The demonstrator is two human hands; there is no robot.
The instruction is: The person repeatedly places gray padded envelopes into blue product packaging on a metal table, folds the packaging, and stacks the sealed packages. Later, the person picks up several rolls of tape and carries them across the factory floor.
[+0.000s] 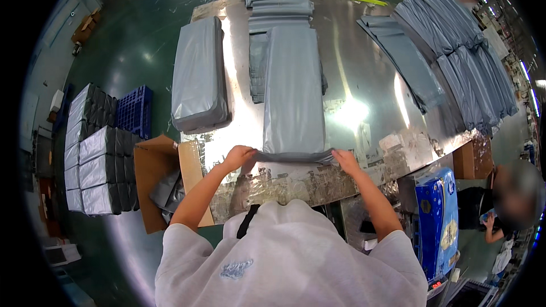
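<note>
A long grey plastic bag (293, 91) lies lengthwise on the metal table, its near end running across in front of me as a darker band. My left hand (242, 156) is closed on the left corner of that end, and my right hand (344, 159) pinches the right corner. The band is stretched between them. Beneath and beyond the bag are more flat grey bags (278, 8), partly hidden by it. To the left of it rests a thick, block-shaped bundle (198, 74) wrapped in grey plastic.
On the table's right lie flat grey bags (404, 59) and tall piles of them (455, 45). An open cardboard box (153, 162) with grey plastic stands at the near left. Wrapped bundles (99, 165) and a blue pallet (134, 111) are beyond it. A blue package (438, 222) and a person (483, 204) are right.
</note>
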